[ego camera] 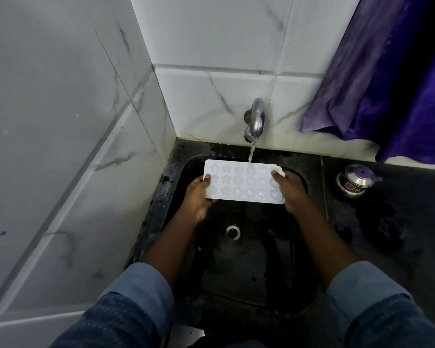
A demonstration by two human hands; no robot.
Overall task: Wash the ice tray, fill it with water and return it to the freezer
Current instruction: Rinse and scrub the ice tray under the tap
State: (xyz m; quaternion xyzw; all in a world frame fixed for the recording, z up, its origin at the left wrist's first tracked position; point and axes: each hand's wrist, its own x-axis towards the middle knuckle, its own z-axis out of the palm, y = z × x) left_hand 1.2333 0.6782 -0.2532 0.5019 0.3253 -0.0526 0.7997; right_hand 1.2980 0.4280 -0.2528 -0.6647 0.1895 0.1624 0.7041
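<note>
A white ice tray [244,182] with star, flower and heart moulds is held flat over the black sink [249,259]. My left hand [197,197] grips its left short end, thumb on top. My right hand [290,192] grips the right short end, thumb on the rim. A metal tap [256,120] on the tiled wall runs; its stream lands on the tray's far edge, right of centre.
The sink drain [232,231] lies below the tray. A small steel pot with a purple lid knob [355,180] stands on the wet black counter [387,234] at right. A purple cloth [387,84] hangs at upper right. White tiled walls close the left and back.
</note>
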